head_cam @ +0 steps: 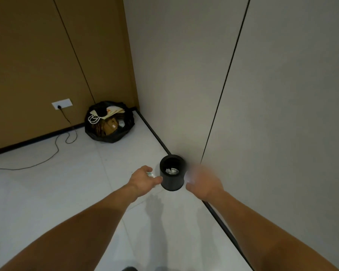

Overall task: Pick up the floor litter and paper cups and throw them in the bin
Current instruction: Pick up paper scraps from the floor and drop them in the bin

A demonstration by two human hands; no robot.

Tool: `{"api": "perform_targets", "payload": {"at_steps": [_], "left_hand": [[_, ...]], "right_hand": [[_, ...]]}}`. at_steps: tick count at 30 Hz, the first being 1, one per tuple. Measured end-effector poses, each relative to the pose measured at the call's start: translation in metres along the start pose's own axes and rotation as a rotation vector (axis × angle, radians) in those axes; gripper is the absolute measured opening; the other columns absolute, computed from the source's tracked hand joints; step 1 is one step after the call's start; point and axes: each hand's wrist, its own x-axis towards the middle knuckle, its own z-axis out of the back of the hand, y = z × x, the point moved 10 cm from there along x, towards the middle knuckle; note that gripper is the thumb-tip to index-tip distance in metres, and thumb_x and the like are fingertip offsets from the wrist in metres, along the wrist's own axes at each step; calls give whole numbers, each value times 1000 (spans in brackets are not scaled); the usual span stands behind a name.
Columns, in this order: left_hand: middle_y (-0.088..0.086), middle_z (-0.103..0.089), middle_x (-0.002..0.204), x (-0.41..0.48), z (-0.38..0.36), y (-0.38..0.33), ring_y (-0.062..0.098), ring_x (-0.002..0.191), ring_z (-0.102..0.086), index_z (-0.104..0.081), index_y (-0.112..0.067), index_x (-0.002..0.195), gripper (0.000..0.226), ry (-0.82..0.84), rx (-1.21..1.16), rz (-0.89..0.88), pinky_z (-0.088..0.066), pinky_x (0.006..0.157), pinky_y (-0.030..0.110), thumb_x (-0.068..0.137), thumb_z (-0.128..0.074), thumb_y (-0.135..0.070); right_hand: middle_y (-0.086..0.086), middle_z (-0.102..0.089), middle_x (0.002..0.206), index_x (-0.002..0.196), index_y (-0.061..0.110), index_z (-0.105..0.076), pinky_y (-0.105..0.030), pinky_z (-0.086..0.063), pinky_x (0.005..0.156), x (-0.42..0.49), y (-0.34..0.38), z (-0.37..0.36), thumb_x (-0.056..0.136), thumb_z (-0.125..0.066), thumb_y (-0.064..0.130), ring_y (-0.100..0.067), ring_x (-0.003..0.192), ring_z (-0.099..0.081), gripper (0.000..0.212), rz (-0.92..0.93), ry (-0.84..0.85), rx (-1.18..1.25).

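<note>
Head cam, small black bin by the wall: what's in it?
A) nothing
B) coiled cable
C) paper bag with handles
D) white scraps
D: white scraps lie at the bottom of the black bin. The paper bags sit in the black sack in the corner, the cable runs over the floor, and the left hand holds white litter beside the bin.

Wall socket (62,104) and black cable (66,116)
</note>
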Motion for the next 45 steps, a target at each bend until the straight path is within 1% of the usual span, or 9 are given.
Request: {"api": "perform_targets", "payload": {"at_steps": [5,10,18,22,25,28,35,42,45], "left_hand": [[9,-50,127,73,16,-8,29,105,-58,-39,-18,137,70,22,-12,20,-52,93,40,80,-73,-40],[7,-55,114,159,42,-9,24,97,-59,-45,-16,130,63,119,-1,-12,-53,82,32,79,-73,-42],[6,-54,124,284,58,-29,20,108,-55,-41,-11,134,71,266,97,-69,-44,87,25,78,-77,-35],[5,-56,118,331,30,-44,17,102,-54,-46,-12,126,60,354,234,-90,-42,80,22,79,-75,-36],[5,-56,114,373,7,-52,17,99,-54,-47,-12,122,55,390,278,-66,-45,80,23,79,-74,-34],[4,-55,114,420,-19,-54,17,98,-52,-46,-12,123,57,413,316,-37,-42,78,23,79,-73,-35],[4,-60,110,542,-111,-33,13,86,-50,-50,-13,118,52,439,345,-20,-38,66,21,77,-72,-35],[7,-57,122,644,-227,46,21,107,-54,-47,-11,129,60,502,346,-19,-40,80,26,80,-70,-37],[10,-56,126,680,-251,74,27,115,-54,-48,-10,131,67,493,295,-14,-46,95,34,78,-71,-44]], "right_hand": [[-5,-47,132,143,29,-32,-35,-45,92,66,15,-12,81,-58,43,-29,116,-52,68,-36,38,12],[-4,-49,131,140,27,-36,-35,-45,97,135,39,-29,81,-56,42,-27,115,-53,64,-133,68,27],[-4,-47,134,143,26,-31,-35,-46,97,217,59,-54,85,-57,45,-25,119,-51,66,-255,74,77],[-2,-43,140,146,27,-29,-32,-40,102,249,35,-74,85,-58,46,-22,125,-47,71,-340,126,144],[-1,-47,134,139,27,-34,-33,-44,101,284,11,-91,84,-58,47,-19,120,-49,62,-375,175,181],[-2,-48,132,142,26,-30,-31,-46,99,325,-13,-108,86,-59,48,-19,120,-51,67,-403,193,206],[1,-52,125,135,22,-39,-28,-48,96,421,-71,-182,90,-55,46,-15,114,-53,53,-450,232,254],[1,-50,130,137,29,-31,-30,-49,91,494,-133,-296,88,-56,49,-17,113,-52,59,-575,228,277],[-2,-45,136,143,29,-24,-34,-47,92,509,-155,-341,86,-59,49,-23,119,-50,69,-682,204,323]]}}
